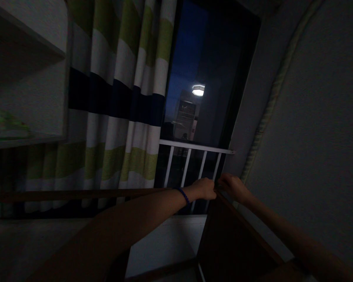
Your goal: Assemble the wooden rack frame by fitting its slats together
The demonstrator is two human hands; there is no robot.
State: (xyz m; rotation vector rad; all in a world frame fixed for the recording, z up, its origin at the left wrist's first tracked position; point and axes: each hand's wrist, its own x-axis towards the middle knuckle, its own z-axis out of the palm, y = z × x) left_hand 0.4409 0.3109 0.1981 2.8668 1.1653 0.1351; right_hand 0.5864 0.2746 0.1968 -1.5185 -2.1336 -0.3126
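This is a home, most likely a bedroom, seen in dim light at night; a striped curtain point(114, 98) in white, green and navy hangs beside a dark window point(200, 78), with a white railing point(194, 164) across its lower part and a ceiling lamp's reflection point(198, 90) in the glass. A dark wooden bed frame point(229, 239) meets at a corner by the wall; a mattress point(320, 129) leans upright on the right; a wall shelf point(26, 139) sits at left.

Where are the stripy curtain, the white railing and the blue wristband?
stripy curtain point(117, 98): head view, on its dark blue stripe.
white railing point(194, 147): head view, on its top bar.
blue wristband point(183, 194): head view, on the left wrist.
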